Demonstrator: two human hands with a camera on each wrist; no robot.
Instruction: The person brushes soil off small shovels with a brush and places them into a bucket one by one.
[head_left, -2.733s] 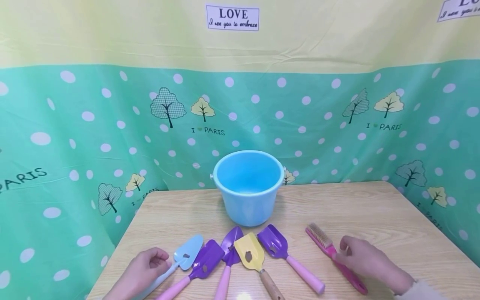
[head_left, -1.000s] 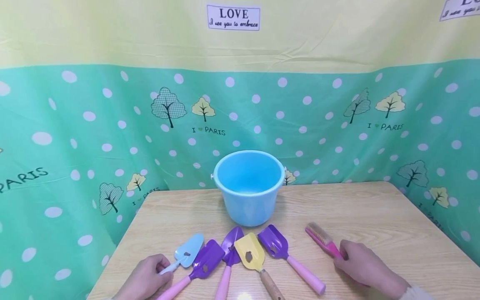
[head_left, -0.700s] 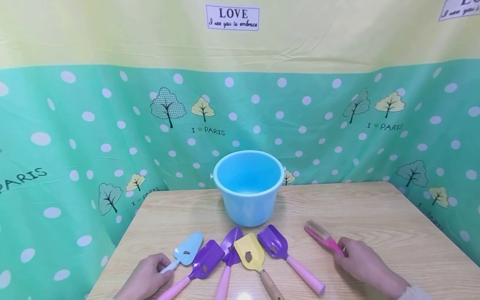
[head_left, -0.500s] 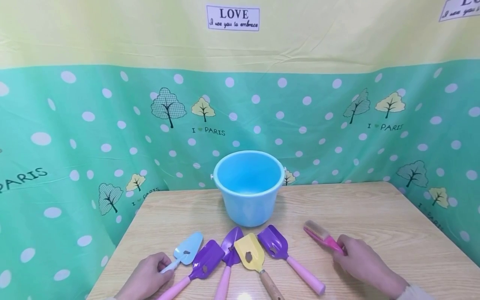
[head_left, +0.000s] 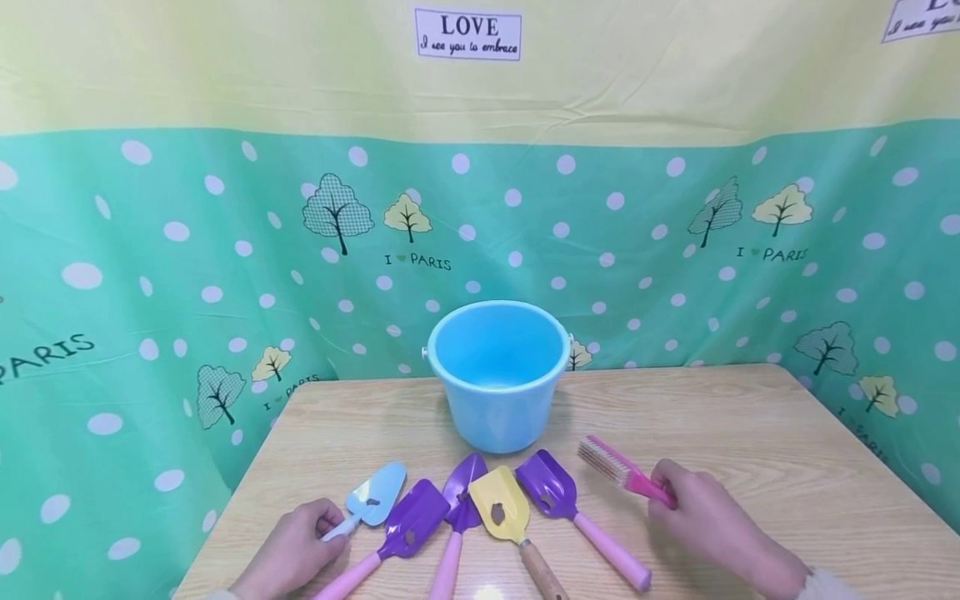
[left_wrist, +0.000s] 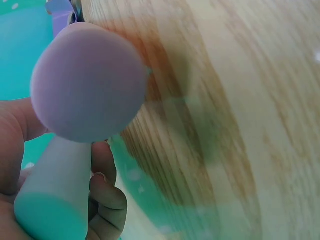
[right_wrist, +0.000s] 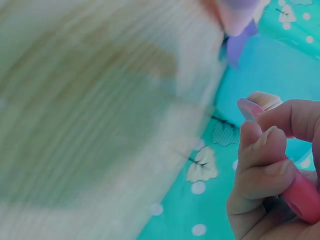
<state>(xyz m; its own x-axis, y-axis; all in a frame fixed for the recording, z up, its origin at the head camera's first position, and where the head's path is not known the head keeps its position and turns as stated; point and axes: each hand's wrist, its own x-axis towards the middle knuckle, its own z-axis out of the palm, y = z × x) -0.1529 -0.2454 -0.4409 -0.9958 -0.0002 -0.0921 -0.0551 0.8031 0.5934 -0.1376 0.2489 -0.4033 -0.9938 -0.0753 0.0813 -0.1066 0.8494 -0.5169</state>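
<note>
At the table's front left, my left hand [head_left: 292, 546] grips the handle of a light blue trowel [head_left: 377, 493], whose blade points away from me. The left wrist view shows its pale handle [left_wrist: 57, 185] with fingers curled round it, next to a pink handle end [left_wrist: 90, 82]. My right hand [head_left: 708, 517] grips the pink handle of a brush [head_left: 613, 461], bristles facing left and toward me. In the right wrist view, fingers wrap the brush's handle [right_wrist: 302, 197]. A blue bucket [head_left: 498, 417] stands upright at the middle back, nothing visible inside.
Between the hands lie a purple shovel [head_left: 416, 518], a purple pointed trowel [head_left: 462, 492], a yellow shovel with a wooden handle [head_left: 501, 504] and another purple shovel [head_left: 550, 483]. The wooden table [head_left: 690, 408] ends at a green dotted curtain [head_left: 637, 242].
Both hands have taken hold of their tools. My right hand has moved left with the brush, raising and turning it. The trowel has shifted slightly; the bucket and other tools stay put.
</note>
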